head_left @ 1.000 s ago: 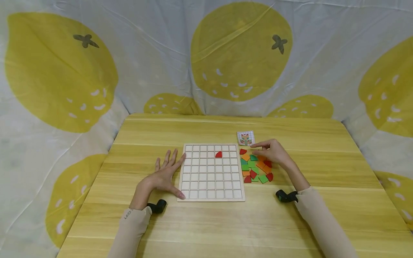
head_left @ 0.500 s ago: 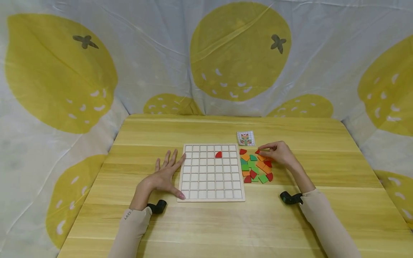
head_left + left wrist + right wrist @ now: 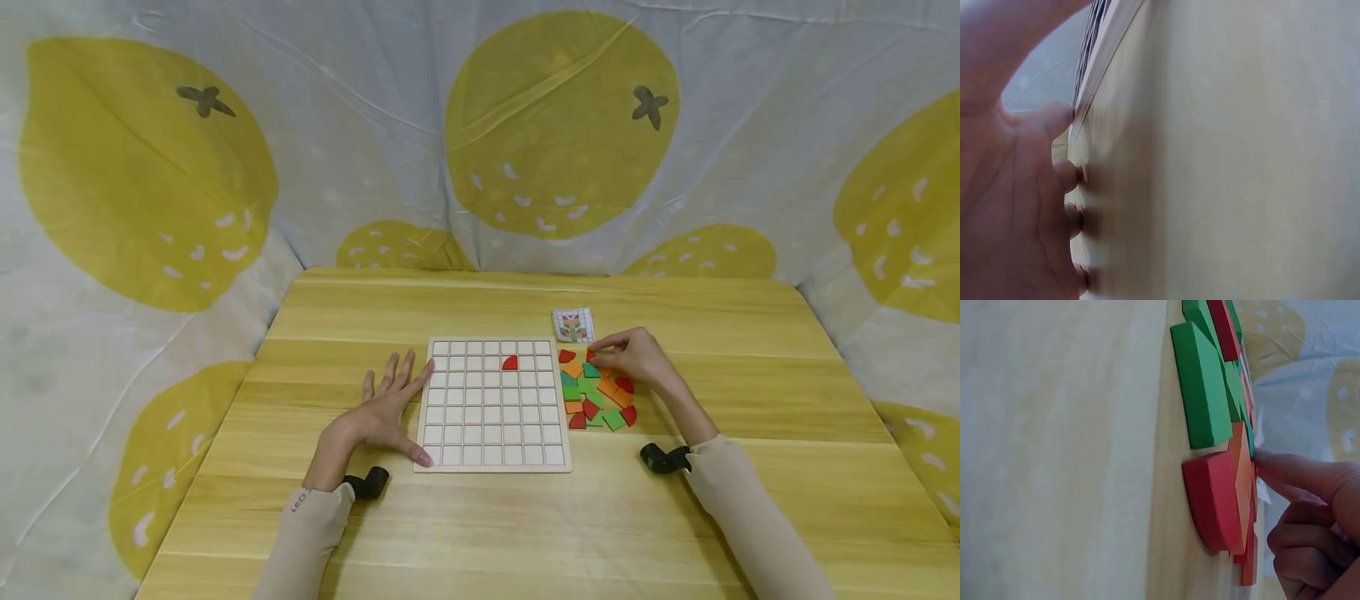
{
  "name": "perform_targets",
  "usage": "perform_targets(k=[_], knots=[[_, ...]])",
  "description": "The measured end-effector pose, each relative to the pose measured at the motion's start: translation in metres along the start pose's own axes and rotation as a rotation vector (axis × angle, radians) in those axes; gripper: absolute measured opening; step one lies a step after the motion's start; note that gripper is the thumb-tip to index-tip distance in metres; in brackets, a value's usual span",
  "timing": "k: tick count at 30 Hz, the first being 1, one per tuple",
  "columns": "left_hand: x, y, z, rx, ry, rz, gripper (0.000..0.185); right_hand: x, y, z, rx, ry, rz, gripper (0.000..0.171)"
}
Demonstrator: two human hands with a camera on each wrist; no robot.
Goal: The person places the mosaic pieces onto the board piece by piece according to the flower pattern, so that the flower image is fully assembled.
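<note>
A pale wooden grid board (image 3: 492, 468) lies flat on the table. One red quarter-circle tile (image 3: 510, 363) sits in its upper part, right of the middle. My left hand (image 3: 377, 415) is spread at the board's left edge, thumb on the near corner and index finger higher up; the left wrist view shows its palm and the board's side. Between thumb and index finger, my right hand (image 3: 634, 358) pinches a small red tile (image 3: 591, 356), mostly covered by the fingers. Under and beside that hand lies a pile of red, orange and green tiles (image 3: 588, 386).
A small pattern card (image 3: 573, 326) lies behind the pile, with a coloured figure on a grid. In the right wrist view, a green tile (image 3: 1200, 387) and a red tile (image 3: 1210, 503) stand out at the pile's near side. A lemon-print cloth (image 3: 562, 125) hangs behind the table.
My right hand first shifted right over the pile, where a red tile came into sight at the fingertips, then moved back left with it. The left hand stays at the board.
</note>
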State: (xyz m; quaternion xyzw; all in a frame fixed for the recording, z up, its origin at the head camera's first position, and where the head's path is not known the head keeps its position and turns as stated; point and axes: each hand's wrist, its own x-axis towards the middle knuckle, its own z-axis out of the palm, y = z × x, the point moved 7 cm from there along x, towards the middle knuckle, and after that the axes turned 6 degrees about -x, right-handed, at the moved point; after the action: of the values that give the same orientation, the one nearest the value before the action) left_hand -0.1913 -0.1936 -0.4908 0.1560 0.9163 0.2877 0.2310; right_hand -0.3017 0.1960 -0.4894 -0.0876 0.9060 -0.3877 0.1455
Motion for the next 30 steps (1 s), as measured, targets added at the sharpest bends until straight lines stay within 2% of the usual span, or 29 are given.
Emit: perform_targets(k=[10,16,22,30], knots=[[-0.0008,0.0002,0.0002,0.008,0.005,0.007,0.15,0.0041,-0.0074,0.0049,-0.026,0.041,-0.01,0.026],[-0.0004,-0.0004,0.002,0.011,0.001,0.0,0.15,0.0042,-0.0098,0.0074,-0.018,0.023,-0.019,0.024],[-0.0011,-0.0005,0.0013,0.02,0.006,-0.003,0.151,0.0008,-0.0085,0.0031,-0.045,0.052,-0.002,0.025],[-0.0035,0.0006,0.0005,0.008,0.014,-0.002,0.151,-0.0014,-0.0046,0.0037,-0.016,0.062,0.019,0.024]])
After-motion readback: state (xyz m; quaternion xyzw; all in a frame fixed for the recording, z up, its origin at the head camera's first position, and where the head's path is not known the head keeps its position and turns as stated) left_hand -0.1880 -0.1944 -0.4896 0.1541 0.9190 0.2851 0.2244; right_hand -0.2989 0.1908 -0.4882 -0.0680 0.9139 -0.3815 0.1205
